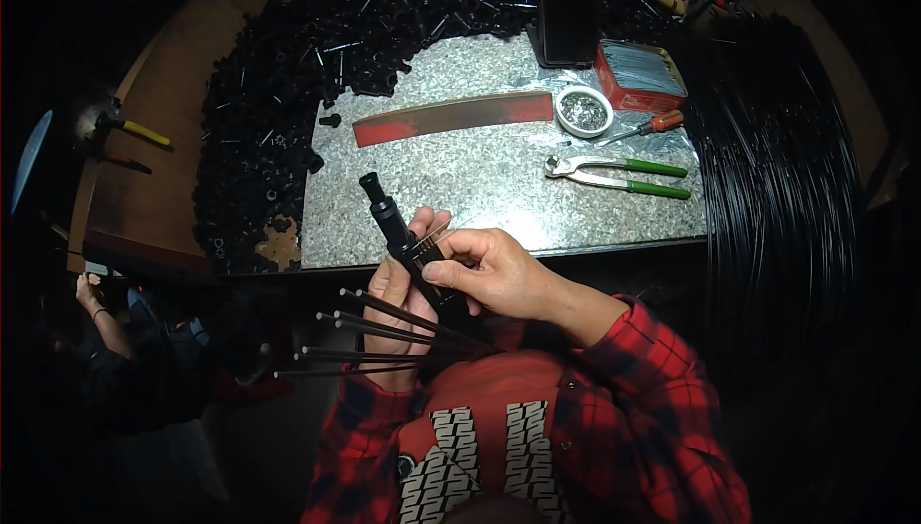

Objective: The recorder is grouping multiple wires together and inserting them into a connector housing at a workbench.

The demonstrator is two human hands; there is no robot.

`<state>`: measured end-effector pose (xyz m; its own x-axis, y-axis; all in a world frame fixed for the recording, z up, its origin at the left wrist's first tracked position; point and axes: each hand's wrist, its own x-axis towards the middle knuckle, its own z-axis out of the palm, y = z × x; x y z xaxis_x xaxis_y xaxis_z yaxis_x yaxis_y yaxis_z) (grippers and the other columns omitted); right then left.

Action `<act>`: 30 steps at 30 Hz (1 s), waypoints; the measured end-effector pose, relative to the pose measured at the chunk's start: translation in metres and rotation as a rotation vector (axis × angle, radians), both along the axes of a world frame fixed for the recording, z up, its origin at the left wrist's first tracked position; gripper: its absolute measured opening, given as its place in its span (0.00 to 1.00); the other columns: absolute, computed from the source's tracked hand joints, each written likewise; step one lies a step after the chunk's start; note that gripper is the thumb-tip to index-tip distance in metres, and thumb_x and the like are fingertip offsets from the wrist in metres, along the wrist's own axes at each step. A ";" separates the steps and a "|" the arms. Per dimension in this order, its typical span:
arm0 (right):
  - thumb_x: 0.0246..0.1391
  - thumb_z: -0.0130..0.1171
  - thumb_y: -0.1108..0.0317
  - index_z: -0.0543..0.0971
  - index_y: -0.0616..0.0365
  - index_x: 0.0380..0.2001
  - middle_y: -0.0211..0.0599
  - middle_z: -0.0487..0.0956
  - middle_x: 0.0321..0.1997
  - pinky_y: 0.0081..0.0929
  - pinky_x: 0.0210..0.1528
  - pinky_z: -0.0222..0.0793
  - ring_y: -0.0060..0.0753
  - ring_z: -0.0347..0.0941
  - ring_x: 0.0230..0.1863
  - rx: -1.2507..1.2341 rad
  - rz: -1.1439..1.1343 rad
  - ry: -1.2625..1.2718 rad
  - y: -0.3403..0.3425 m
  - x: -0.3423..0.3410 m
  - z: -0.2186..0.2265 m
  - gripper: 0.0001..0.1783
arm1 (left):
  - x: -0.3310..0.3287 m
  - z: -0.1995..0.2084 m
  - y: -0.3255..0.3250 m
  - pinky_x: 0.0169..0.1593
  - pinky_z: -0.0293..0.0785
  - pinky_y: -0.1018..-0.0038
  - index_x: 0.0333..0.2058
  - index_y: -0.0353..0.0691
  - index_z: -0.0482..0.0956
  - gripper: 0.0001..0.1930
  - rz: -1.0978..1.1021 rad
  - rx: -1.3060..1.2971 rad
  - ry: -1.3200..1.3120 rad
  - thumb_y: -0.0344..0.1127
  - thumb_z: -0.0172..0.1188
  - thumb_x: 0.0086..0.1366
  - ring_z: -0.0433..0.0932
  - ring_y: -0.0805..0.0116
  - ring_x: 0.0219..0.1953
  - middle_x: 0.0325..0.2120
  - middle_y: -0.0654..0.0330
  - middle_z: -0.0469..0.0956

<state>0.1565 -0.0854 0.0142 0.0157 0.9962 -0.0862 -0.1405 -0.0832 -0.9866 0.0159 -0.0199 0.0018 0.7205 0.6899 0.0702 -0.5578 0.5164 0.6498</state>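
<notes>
My left hand (388, 286) is wrapped round a black tubular part (390, 222) with a stepped, knobbed end, held tilted above the table's front edge. Several long black rods (384, 306) with pale tips fan out across my left wrist, their inner ends gathered near my lap. My right hand (499, 274) is closed in a pinch against the side of the tubular part, thumb pressed to it. A thin wire-like line shows by the right index finger. What lies between the right fingertips is hidden.
On the speckled tabletop (460, 198) lie a red-brown curved strip (451, 117), green-handled nippers (624, 177), a screwdriver (662, 122) and a white bowl (584, 111). Behind stand a red box of thin pins (641, 78) and a phone (567, 11). Black parts (259, 131) and rods (767, 140) flank it.
</notes>
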 end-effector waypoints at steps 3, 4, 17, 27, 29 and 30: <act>0.58 0.56 0.64 0.76 0.60 0.33 0.26 0.73 0.23 0.13 0.17 0.62 0.15 0.67 0.16 -0.008 0.018 0.052 0.001 0.001 -0.002 0.09 | -0.003 0.000 0.007 0.65 0.57 0.58 0.57 0.32 0.63 0.21 -0.104 -0.070 0.039 0.37 0.45 0.70 0.57 0.53 0.64 0.62 0.47 0.56; 0.58 0.56 0.65 0.76 0.60 0.32 0.26 0.73 0.23 0.13 0.17 0.62 0.15 0.67 0.17 0.006 0.039 0.076 0.002 0.003 -0.002 0.09 | -0.003 0.001 0.006 0.65 0.57 0.58 0.57 0.32 0.63 0.21 -0.104 -0.070 0.038 0.37 0.45 0.70 0.57 0.53 0.64 0.62 0.47 0.56; 0.57 0.57 0.61 0.71 0.57 0.19 0.24 0.69 0.16 0.14 0.14 0.57 0.14 0.65 0.12 0.045 0.014 0.049 0.004 0.001 0.004 0.17 | -0.004 -0.008 0.007 0.60 0.65 0.56 0.54 0.31 0.66 0.23 -0.106 -0.153 -0.027 0.40 0.52 0.66 0.63 0.52 0.60 0.59 0.44 0.60; 0.57 0.57 0.60 0.71 0.59 0.21 0.25 0.70 0.18 0.14 0.14 0.58 0.15 0.66 0.13 0.055 0.086 0.159 0.004 0.007 -0.005 0.16 | -0.009 -0.003 0.007 0.61 0.61 0.55 0.46 0.35 0.76 0.14 -0.067 -0.051 0.031 0.34 0.51 0.66 0.63 0.51 0.60 0.56 0.41 0.64; 0.57 0.57 0.60 0.71 0.59 0.22 0.25 0.71 0.19 0.14 0.15 0.59 0.15 0.67 0.15 0.042 0.150 0.163 0.005 0.009 -0.005 0.16 | -0.009 -0.006 0.009 0.62 0.60 0.55 0.46 0.35 0.76 0.14 -0.083 -0.003 0.010 0.34 0.52 0.65 0.60 0.50 0.62 0.56 0.41 0.65; 0.57 0.57 0.60 0.71 0.59 0.22 0.25 0.71 0.19 0.14 0.15 0.59 0.15 0.67 0.15 0.040 0.148 0.163 0.005 0.010 -0.006 0.16 | -0.008 -0.008 0.010 0.63 0.58 0.54 0.46 0.35 0.77 0.13 -0.101 0.043 -0.010 0.34 0.53 0.65 0.57 0.50 0.64 0.56 0.41 0.65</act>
<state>0.1660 -0.0807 0.0083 -0.1423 0.9892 -0.0356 -0.2876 -0.0757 -0.9548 0.0075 -0.0099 -0.0059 0.7855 0.6098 0.1055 -0.5105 0.5421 0.6675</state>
